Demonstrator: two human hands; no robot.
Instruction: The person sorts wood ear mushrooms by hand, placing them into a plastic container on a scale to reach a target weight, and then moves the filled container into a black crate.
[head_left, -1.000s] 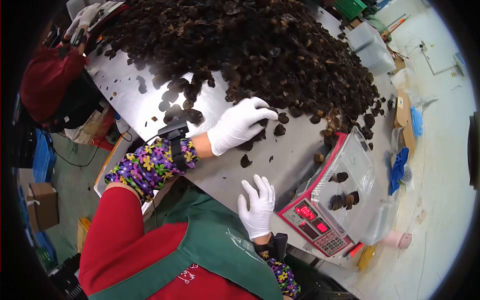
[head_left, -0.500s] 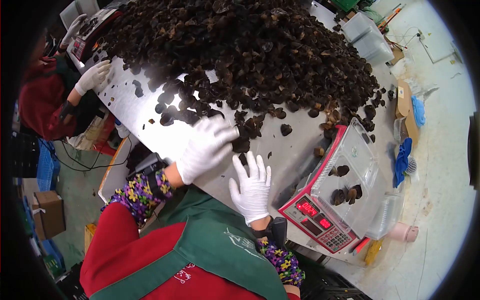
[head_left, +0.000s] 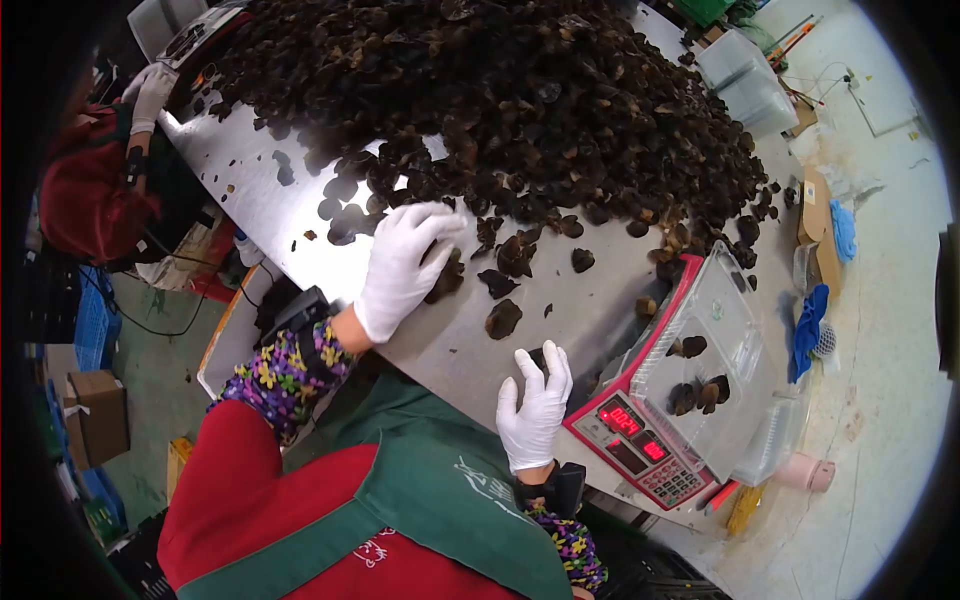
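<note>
My left hand point(head_left: 405, 268), in a white glove, hovers at the near edge of scattered wood ear mushrooms point(head_left: 500, 318). Its fingers bend forward with a gap to the thumb, and one dark piece point(head_left: 446, 278) lies right beside them. My right hand point(head_left: 535, 412), gloved too, is lower on the metal table point(head_left: 420, 345), left of the red scale point(head_left: 640, 450). Its fingers are spread, and a dark piece point(head_left: 538, 356) shows between the fingertips. Several mushrooms point(head_left: 700, 396) lie in a clear plastic tray point(head_left: 740, 330) on the scale, whose red digits are lit.
A large heap of mushrooms point(head_left: 520, 110) covers the back of the table. At the left, another person in a red sleeve point(head_left: 90, 195) has gloved hands point(head_left: 150, 95) near a second scale point(head_left: 200, 35). Clear containers point(head_left: 745, 85), a blue cloth point(head_left: 808, 330) and cardboard point(head_left: 818, 225) lie along the right.
My right hand has moved right and down, uncovering a mushroom on the table. My left hand has curled its fingers by the loose pieces. The other person's near hand has moved up and back.
</note>
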